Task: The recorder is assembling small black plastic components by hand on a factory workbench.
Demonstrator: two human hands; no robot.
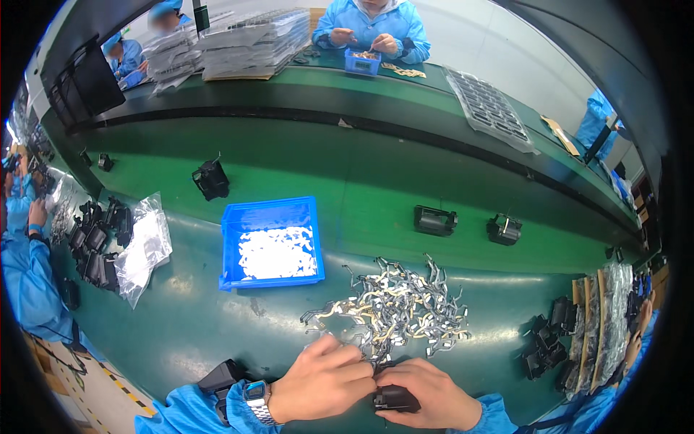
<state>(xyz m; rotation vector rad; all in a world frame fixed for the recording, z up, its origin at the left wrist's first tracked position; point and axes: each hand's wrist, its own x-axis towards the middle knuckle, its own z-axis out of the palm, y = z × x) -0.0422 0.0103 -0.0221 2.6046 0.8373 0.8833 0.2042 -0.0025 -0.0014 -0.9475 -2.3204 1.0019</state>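
Note:
My right hand (pixel 431 396) is wrapped around a small black plastic housing (pixel 395 399) at the near edge of the bench. My left hand (pixel 325 379), with a watch on its wrist, has its fingers curled and pressed together against the top of that housing. What those fingertips pinch is hidden. Just beyond both hands lies a tangled heap of short wire leads (pixel 394 307), grey, black and yellowish with small white ends. A blue bin (pixel 228 249) of small white parts stands to the left of the heap.
Black housings lie at the left (pixel 90 246) beside a clear plastic bag (pixel 147 249); more (pixel 543 347) lie at the right near upright wrapped stacks (pixel 600 329). Several single housings sit on the green conveyor belt (pixel 347 173). Across it, a person in blue (pixel 372 32) works over a small bin.

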